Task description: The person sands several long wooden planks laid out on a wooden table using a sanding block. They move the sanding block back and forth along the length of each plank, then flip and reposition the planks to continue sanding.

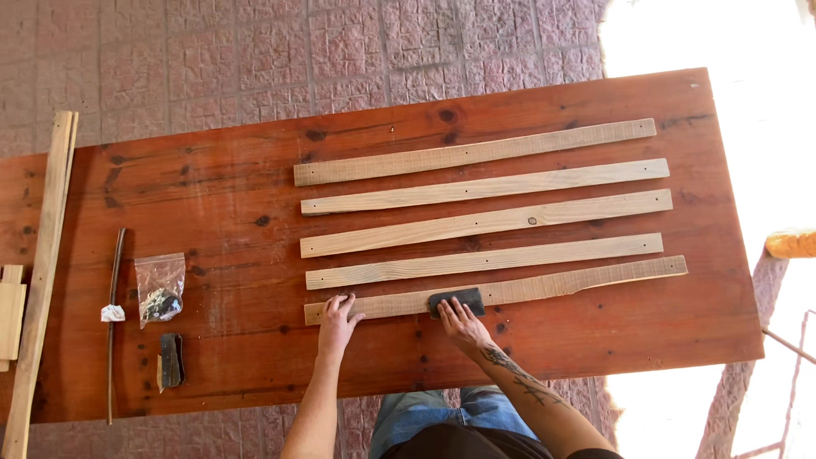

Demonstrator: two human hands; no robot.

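A: Left edge of table (pixel 212 374)?
B: Long plank (pixel 38 280) along the edge; thin stick (pixel 113 314), clear plastic bag (pixel 159 287), folded sandpaper piece (pixel 171 360) beside it.
A: Hands?
B: Left hand (pixel 336 319) flat, fingers spread, pressing the left end of the nearest slat (pixel 544 286). Right hand (pixel 459 321) grips a dark sanding block (pixel 456 301) on that slat.
A: Slat position?
B: Front of five parallel slats, right of centre.

We identify an outdoor woodworking area. A broad reddish wooden work table (pixel 212 204) stands on pink paving blocks (pixel 255 59) in strong daylight. Five raw wooden slats (pixel 484 223) lie in a row on it, with spare timber (pixel 38 280) and a small bag of hardware (pixel 159 289) alongside.
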